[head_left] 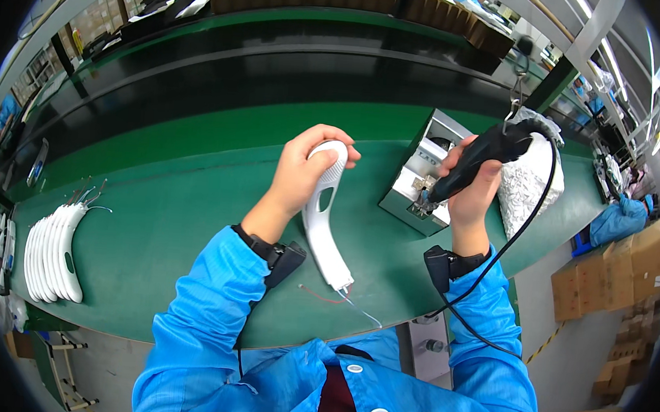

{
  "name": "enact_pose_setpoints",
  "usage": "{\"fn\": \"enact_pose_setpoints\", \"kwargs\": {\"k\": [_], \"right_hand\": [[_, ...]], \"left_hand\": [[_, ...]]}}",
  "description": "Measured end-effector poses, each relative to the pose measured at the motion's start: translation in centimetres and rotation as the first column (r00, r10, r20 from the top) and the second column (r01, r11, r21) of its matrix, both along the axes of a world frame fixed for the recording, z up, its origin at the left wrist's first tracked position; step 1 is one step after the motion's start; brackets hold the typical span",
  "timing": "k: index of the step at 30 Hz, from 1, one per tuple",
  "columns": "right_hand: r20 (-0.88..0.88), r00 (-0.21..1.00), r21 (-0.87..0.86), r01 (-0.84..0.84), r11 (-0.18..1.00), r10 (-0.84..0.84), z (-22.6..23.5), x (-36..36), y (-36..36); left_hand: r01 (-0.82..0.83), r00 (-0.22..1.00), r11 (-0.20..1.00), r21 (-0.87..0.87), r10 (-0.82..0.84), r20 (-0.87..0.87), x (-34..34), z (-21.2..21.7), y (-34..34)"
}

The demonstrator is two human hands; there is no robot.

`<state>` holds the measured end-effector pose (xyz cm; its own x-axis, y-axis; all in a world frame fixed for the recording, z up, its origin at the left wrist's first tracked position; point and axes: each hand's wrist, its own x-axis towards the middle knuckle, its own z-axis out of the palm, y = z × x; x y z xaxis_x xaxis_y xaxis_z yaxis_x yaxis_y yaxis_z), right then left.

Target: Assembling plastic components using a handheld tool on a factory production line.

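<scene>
My left hand [307, 166] is closed round the upper end of a white curved plastic handle [324, 236]. Thin red, white and blue wires trail from its lower end onto the green table. In my right hand [474, 185] is a black electric screwdriver [480, 161], hung from a hook, with its cord looping down past my wrist. The screwdriver's tip points into the front of a silver metal box [415, 185], a screw feeder by its look. Whether the tip touches a screw there is too small to tell.
Several similar white handles [55, 252] with wires stand in a row at the left. A clear bag of small white parts [531, 182] sits right of the metal box. Beyond the green table [191, 219] runs a dark conveyor [278, 68]. Cardboard boxes [613, 268] stand on the floor at right.
</scene>
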<state>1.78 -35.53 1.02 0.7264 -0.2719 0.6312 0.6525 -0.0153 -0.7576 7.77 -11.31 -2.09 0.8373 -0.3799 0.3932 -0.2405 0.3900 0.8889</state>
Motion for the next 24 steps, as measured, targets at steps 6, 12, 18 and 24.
{"fn": "enact_pose_setpoints", "kwargs": {"k": [6, 12, 18, 24], "right_hand": [[-0.144, 0.982, 0.086, -0.106, 0.991, 0.118, -0.4, 0.2, 0.7], [-0.143, 0.966, 0.184, -0.189, 0.965, 0.217, -3.5, -2.8, 6.3], [-0.183, 0.924, 0.286, -0.278, 0.917, 0.337, -4.6, -2.8, 10.6], [-0.179, 0.911, 0.293, -0.31, 0.904, 0.371, -4.8, -2.9, 10.7]], "left_hand": [[-0.024, 0.998, 0.999, -0.043, 0.027, 0.063, -0.9, 0.3, -0.9], [0.052, 0.989, 0.996, -0.069, -0.042, 0.143, -1.0, 0.3, -1.6], [0.033, 0.991, 0.997, -0.072, -0.023, 0.134, -0.8, -0.2, -1.2], [0.042, 0.984, 0.999, -0.028, -0.036, 0.175, -0.8, 0.1, -1.1]]}}
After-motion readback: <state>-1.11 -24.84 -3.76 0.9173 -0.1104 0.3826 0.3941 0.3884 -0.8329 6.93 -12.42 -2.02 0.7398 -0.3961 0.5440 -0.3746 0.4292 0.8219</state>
